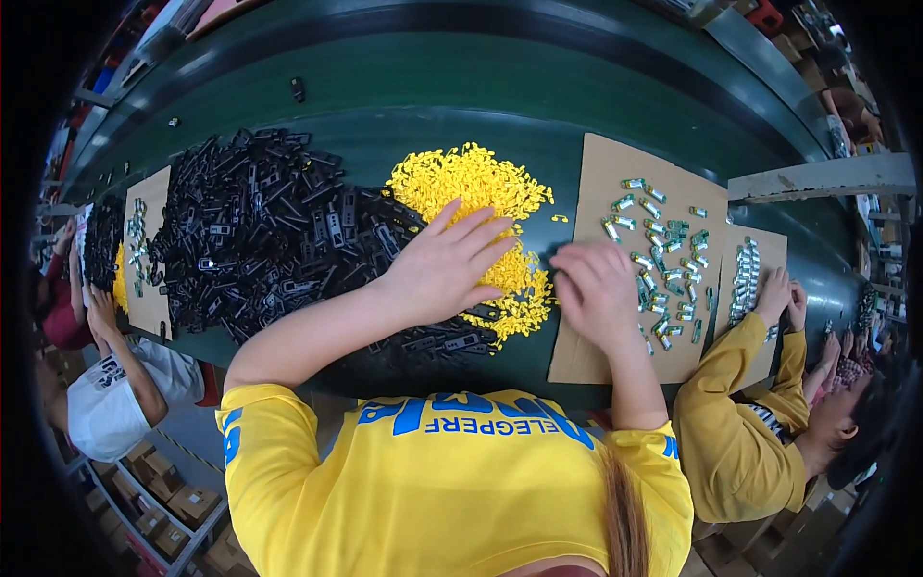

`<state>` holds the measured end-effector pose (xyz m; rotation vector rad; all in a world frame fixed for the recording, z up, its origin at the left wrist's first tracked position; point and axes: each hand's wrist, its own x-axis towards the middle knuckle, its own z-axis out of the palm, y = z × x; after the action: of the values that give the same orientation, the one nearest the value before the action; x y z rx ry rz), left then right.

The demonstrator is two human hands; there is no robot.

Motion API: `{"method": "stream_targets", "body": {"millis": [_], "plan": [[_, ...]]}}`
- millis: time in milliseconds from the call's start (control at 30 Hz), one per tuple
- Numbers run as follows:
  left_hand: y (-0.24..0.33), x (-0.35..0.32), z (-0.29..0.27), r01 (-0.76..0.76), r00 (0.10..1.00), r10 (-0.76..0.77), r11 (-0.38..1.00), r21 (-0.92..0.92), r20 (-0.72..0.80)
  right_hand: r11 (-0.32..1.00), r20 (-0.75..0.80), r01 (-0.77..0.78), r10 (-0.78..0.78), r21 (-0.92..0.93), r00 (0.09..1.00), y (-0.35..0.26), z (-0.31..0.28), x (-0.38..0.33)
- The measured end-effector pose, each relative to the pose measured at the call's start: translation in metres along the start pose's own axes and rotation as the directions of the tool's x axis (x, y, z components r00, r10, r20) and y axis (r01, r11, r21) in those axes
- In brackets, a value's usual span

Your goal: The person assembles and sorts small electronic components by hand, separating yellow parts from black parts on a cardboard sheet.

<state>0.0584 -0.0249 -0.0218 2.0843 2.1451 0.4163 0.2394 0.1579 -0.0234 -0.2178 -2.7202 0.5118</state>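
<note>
Two cardboard sheets (596, 356), one yellow heap (471, 183), one black heap (260, 231).

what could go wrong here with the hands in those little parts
1. The left hand lies spread on the yellow pieces, whose pile touches the black parts; a sweep could likely mix the two.
2. The right hand sits at the edge of the cardboard sheet; a nudge might scatter the small metal parts onto the green belt.

Brown cardboard boxes (183, 505) on shelf, lower left, below belt.
</note>
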Motion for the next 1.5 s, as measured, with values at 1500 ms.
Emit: {"method": "stream_targets", "body": {"millis": [1500], "plan": [[-0.08,-0.019,-0.042,0.22,0.974,-0.225,0.969,0.116,0.031,0.906,0.181,-0.228,0.172,0.357,0.968,-0.015,0.0,-0.007]]}}
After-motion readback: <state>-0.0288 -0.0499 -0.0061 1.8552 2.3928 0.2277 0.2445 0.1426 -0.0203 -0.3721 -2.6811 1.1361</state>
